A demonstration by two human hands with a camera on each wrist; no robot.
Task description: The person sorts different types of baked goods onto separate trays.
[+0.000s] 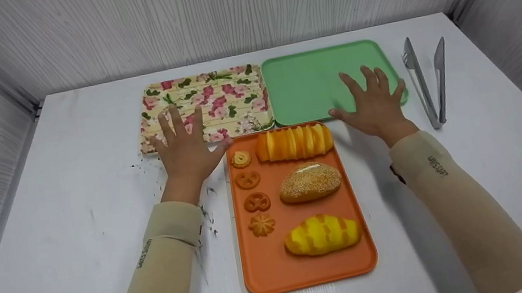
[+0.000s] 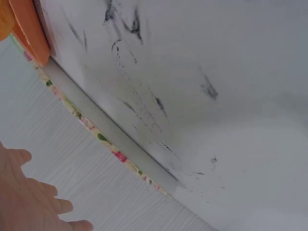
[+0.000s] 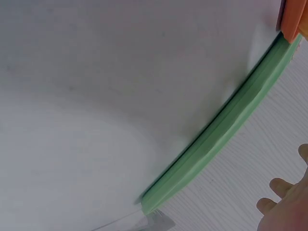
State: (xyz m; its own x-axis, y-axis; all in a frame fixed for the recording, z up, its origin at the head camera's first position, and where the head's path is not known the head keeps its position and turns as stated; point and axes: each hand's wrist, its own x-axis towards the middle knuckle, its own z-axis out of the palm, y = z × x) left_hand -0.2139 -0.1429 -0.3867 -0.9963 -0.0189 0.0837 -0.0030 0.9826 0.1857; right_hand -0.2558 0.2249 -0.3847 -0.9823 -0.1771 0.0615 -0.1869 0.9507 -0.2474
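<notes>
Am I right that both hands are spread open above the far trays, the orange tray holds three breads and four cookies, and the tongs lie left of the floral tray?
Not quite. In the head view the tongs lie right of the green tray, not left of the floral tray. The rest holds: left hand and right hand spread open, orange tray with three breads and four cookies.

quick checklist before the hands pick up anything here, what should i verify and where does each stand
1. Both hands free: left hand and right hand spread flat, holding nothing. Ok.
2. Tongs reachable: lying on the table right of the green tray, untouched. Ok.
3. Green tray holds nothing. Ok.
4. Floral tray holds nothing; left fingers over its near edge. Ok.
5. Orange tray loaded: three breads, four cookies, all apart. Ok.
6. Hands touching or hovering over the trays: cannot tell.
</notes>
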